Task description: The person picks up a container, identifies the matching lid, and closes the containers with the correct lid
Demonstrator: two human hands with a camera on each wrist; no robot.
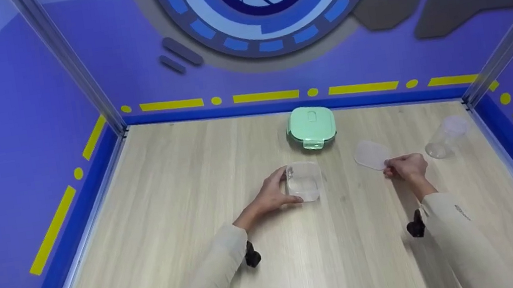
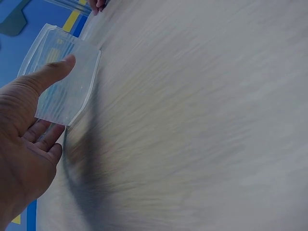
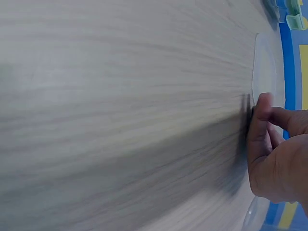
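Observation:
My left hand (image 1: 274, 193) grips a clear plastic food container (image 1: 305, 181) from its left side. In the left wrist view the thumb lies along one wall of the container (image 2: 72, 82), with the other fingers partly hidden behind and below it. To the right, my right hand (image 1: 408, 168) pinches the near right corner of a flat translucent lid (image 1: 371, 154). The right wrist view shows the lid (image 3: 264, 67) edge-on beyond the thumb and forefinger. Container and lid are apart from each other.
A green lidded box (image 1: 312, 125) with a clip sits at the back, beyond the container. A clear jar (image 1: 446, 138) with a whitish lid stands right of my right hand. Blue panels (image 1: 247, 79) wall the wooden table (image 1: 180, 175) at the back and sides.

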